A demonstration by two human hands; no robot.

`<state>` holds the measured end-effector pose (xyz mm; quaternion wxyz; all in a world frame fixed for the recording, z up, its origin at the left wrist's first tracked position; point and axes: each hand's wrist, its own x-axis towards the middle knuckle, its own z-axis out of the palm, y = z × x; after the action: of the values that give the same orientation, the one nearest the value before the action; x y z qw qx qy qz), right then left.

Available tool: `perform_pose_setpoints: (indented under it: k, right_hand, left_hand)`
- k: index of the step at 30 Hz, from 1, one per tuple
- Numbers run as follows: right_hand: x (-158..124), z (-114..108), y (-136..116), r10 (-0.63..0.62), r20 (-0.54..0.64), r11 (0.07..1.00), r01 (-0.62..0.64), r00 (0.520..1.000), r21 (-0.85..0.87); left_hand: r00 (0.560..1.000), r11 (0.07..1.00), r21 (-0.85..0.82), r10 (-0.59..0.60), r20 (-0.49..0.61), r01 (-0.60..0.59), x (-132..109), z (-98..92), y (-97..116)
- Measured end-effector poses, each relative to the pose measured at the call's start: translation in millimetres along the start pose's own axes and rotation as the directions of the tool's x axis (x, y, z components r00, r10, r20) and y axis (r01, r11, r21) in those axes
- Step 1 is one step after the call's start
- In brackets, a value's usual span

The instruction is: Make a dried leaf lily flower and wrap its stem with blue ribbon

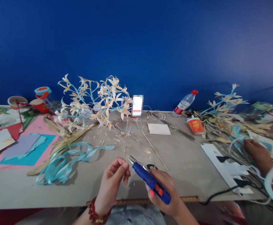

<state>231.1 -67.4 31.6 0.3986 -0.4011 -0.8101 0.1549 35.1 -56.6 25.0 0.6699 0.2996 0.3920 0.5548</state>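
Observation:
My right hand (164, 190) is wrapped round a blue hot glue gun (150, 179), its metal nozzle pointing up and left. A red light glows by the fingers. My left hand (115, 178), with a red bead bracelet at the wrist, pinches a thin pale strip (127, 159) between thumb and fingers. The nozzle tip is at the top of this strip; whether they touch I cannot tell. Behind my hands, dried husk petals (124, 134) and scraps lie scattered. A bunch of cream husk flowers (108, 100) on light-blue stems stands at the back.
Light-blue ribbon (59, 167) lies coiled left beside coloured paper (30, 150). A thin stick (155, 150) lies behind the glue gun. At right are a paper cup (195, 125), a bottle (185, 103), a power strip (225, 168) with cables, and another person's hand (257, 153).

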Motion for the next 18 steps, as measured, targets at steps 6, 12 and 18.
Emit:
perform_pose_setpoints:
  k: [6, 12, 18]
  right_hand:
    - [4.9, -1.2, -4.6, -0.059, -0.041, 0.998, 0.057, 0.997, -0.039]
    - [3.3, -0.3, -4.0, -0.057, -0.043, 0.996, 0.055, 0.997, -0.064]
    - [1.2, 0.3, -4.7, -0.023, 0.02, 0.998, 0.024, 1.0, -0.065]
  left_hand:
    - [1.0, 1.0, 0.0, 0.004, 0.003, -0.004, -0.2, -0.7, -0.8]
    - [1.0, 1.0, 0.009, 0.012, 0.016, -0.012, -0.5, -0.9, -0.7]
    - [1.0, 1.0, -0.001, 0.016, 0.019, -0.016, -0.4, -1.6, -1.5]
